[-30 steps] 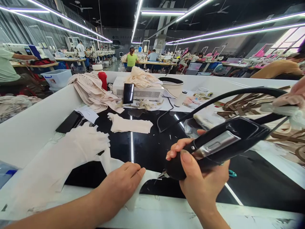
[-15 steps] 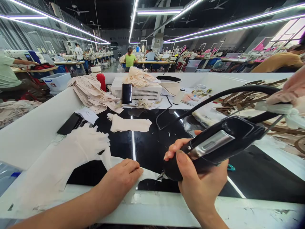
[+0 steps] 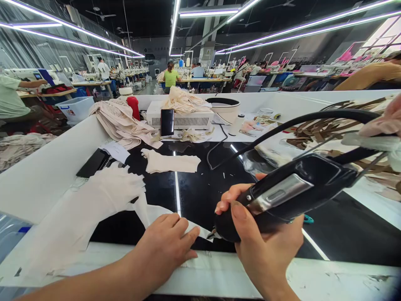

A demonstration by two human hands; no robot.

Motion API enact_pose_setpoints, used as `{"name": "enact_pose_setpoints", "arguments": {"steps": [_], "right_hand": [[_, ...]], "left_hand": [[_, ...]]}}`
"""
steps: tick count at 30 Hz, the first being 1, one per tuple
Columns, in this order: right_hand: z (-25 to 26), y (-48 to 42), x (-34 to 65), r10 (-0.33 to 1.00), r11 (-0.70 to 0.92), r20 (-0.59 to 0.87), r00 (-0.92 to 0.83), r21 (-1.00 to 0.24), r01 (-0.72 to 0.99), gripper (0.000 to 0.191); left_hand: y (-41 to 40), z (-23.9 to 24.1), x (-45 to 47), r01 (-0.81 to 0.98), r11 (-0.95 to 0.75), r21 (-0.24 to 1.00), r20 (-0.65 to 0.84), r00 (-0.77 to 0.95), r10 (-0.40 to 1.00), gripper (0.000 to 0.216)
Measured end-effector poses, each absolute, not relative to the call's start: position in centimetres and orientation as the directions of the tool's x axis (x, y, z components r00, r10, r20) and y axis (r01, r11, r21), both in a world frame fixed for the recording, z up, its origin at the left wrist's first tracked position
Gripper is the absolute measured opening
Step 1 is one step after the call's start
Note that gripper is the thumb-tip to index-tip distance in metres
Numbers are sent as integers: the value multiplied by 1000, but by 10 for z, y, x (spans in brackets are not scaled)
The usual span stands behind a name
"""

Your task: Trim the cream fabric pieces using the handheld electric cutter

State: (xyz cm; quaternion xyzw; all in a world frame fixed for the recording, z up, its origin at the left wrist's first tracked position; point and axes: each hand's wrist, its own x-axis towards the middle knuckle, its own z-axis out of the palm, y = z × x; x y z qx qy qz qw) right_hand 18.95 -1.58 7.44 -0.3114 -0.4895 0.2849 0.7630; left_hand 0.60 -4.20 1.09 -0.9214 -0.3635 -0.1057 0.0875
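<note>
My right hand (image 3: 266,238) is wrapped around a black corded handheld tool (image 3: 282,196) with a silver plate on its side. The tool's small metal tip (image 3: 211,235) touches the right end of a thin white fabric piece (image 3: 156,212) on the dark glossy work surface (image 3: 194,192). On that fabric rests my left hand (image 3: 169,246), its index finger and thumb apart; its other fingers are bent and their undersides hidden. Left of it lies a fanned stack of white fabric pieces (image 3: 103,200), with a smaller folded cream fabric bundle (image 3: 172,162) farther back.
A black cable (image 3: 300,121) arches from the tool to the right, beside another hand or pinkish wrap (image 3: 382,125), partly cut off. At the back are a white vented box (image 3: 191,121), a phone (image 3: 167,122) and beige fabric (image 3: 115,119). White walls (image 3: 56,163) border the table.
My left hand has shifted slightly right and down, its index finger and thumb parting. The tool's rear end has moved a little right, while its tip stays nearly in place on the fabric.
</note>
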Motion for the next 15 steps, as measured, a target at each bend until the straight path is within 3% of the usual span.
{"name": "enact_pose_setpoints", "arguments": {"steps": [3, 15], "right_hand": [[73, -16, 190, 740, 644, 569, 359, -754, -133, 40], [77, 11, 176, 782, 615, 547, 299, -754, -230, 37]], "left_hand": [[-45, 4, 8, 692, -714, -103, 313, 704, 637, 59], [-46, -7, 3, 685, -724, -84, 450, 674, 586, 55]]}}
